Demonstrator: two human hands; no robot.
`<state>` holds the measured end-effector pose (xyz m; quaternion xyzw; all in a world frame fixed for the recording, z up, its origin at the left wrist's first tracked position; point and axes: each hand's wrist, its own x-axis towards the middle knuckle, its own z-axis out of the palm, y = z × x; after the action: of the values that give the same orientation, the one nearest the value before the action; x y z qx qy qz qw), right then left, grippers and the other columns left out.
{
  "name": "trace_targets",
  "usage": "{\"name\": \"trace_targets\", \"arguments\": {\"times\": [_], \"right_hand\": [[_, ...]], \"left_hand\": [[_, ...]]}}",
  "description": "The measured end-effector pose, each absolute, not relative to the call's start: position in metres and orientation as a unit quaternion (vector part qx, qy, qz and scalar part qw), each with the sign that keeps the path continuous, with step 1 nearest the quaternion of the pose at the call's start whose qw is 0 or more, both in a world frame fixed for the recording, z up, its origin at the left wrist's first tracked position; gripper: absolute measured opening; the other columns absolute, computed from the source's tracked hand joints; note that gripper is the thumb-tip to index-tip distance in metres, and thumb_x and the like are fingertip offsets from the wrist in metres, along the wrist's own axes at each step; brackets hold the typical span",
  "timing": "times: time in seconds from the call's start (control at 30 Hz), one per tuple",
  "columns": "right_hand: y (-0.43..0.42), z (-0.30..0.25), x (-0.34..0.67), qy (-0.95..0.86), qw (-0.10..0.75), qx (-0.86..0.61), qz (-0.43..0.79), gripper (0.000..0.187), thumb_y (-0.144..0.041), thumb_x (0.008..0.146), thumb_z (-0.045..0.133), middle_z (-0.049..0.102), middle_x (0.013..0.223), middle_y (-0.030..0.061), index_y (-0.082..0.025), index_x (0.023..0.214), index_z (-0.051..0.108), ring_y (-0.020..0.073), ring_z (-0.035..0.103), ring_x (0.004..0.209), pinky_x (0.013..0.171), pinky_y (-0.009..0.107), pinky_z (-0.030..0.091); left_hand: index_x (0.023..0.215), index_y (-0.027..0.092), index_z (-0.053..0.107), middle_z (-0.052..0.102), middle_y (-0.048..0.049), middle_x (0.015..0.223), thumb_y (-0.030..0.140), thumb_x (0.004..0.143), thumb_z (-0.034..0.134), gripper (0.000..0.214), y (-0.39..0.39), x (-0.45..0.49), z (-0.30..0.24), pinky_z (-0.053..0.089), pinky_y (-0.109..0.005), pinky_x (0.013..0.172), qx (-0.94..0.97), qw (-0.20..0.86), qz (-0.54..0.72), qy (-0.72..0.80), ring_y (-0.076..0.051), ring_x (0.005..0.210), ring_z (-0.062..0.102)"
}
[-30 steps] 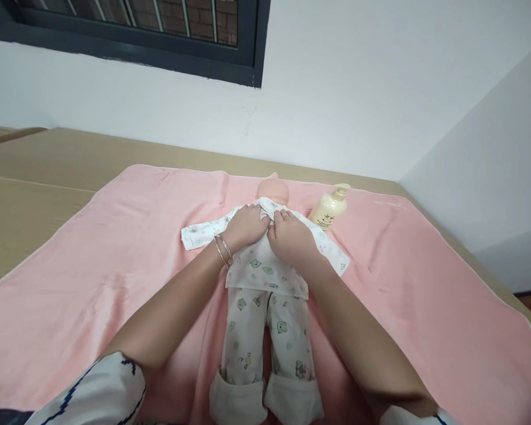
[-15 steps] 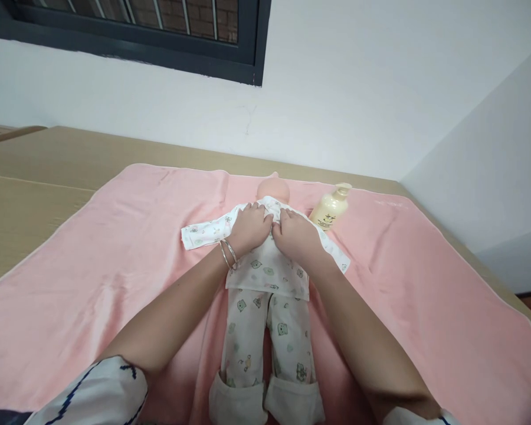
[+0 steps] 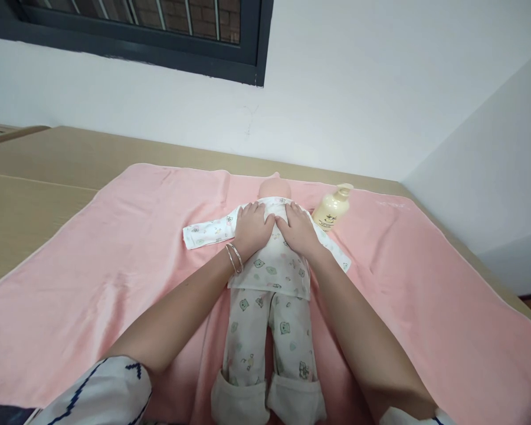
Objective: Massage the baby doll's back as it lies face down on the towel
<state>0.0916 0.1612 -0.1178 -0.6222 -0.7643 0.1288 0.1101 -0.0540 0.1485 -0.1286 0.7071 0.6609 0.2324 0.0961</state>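
Observation:
A baby doll (image 3: 274,189) lies stretched out on a pink blanket, its head pointing away from me. It wears a white printed long-sleeved top (image 3: 269,268) and matching pants (image 3: 287,330) with rolled cuffs. My left hand (image 3: 253,229), two bangles at its wrist, rests flat on the left side of the doll's upper body. On the other side my right hand (image 3: 298,230) lies flat too, fingers stretched toward the shoulder. The thumbs come close together over the middle. Beyond my right hand stands a cream pump bottle (image 3: 331,208).
The pink blanket (image 3: 128,254) spreads over a tan table (image 3: 66,159). Behind it rises a white wall (image 3: 336,88) with a dark-framed, barred window (image 3: 259,44). Another wall meets it at the right.
My hands have moved slightly apart over the doll's upper body, the right one outward, and the fingers lie straighter. The doll and the bottle stay in place.

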Motion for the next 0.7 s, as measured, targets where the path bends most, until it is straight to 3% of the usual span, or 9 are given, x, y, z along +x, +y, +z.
{"name": "trace_targets", "arguments": {"times": [0.23, 0.4, 0.57, 0.7], "right_hand": [[0.163, -0.115, 0.095, -0.773, 0.094, -0.614, 0.127, 0.075, -0.046, 0.108, 0.03, 0.019, 0.174, 0.0165, -0.005, 0.17, 0.024, 0.0287, 0.019, 0.167, 0.14, 0.049, 0.016], [0.161, -0.102, 0.102, -0.811, 0.032, -0.57, 0.13, 0.075, -0.044, 0.109, 0.034, 0.015, 0.175, 0.0148, -0.003, 0.171, 0.02, 0.031, 0.014, 0.167, 0.14, 0.048, 0.017], [0.132, -0.085, 0.089, -0.831, 0.037, -0.547, 0.097, 0.065, -0.034, 0.108, 0.036, 0.032, 0.17, 0.0165, -0.005, 0.166, 0.035, 0.032, 0.031, 0.162, 0.136, 0.047, 0.029], [0.133, -0.092, 0.082, -0.815, 0.098, -0.562, 0.103, 0.057, -0.027, 0.106, 0.032, 0.043, 0.164, 0.0148, -0.009, 0.156, 0.051, 0.0284, 0.039, 0.158, 0.133, 0.044, 0.035]], "left_hand": [[0.141, 0.004, 0.055, 0.06, -0.0218, 0.145, 0.028, 0.107, 0.031, 0.049, 0.134, -0.052, -0.119, 0.042, -0.053, 0.118, 0.747, 0.029, 0.164, 0.644, -0.036, 0.138, 0.054], [0.118, 0.003, 0.066, 0.065, -0.0231, 0.134, 0.013, 0.101, 0.033, 0.038, 0.13, -0.055, -0.105, 0.043, -0.046, 0.116, 0.828, 0.011, 0.086, 0.554, -0.034, 0.132, 0.057], [0.123, 0.007, 0.062, 0.068, -0.0193, 0.13, 0.028, 0.105, 0.032, 0.041, 0.148, -0.068, -0.106, 0.05, -0.044, 0.106, 0.756, 0.137, 0.166, 0.618, -0.03, 0.121, 0.063], [0.124, 0.005, 0.062, 0.065, -0.0241, 0.134, 0.028, 0.104, 0.031, 0.043, 0.146, -0.063, -0.116, 0.045, -0.049, 0.113, 0.754, 0.098, 0.174, 0.626, -0.033, 0.127, 0.06]]}}
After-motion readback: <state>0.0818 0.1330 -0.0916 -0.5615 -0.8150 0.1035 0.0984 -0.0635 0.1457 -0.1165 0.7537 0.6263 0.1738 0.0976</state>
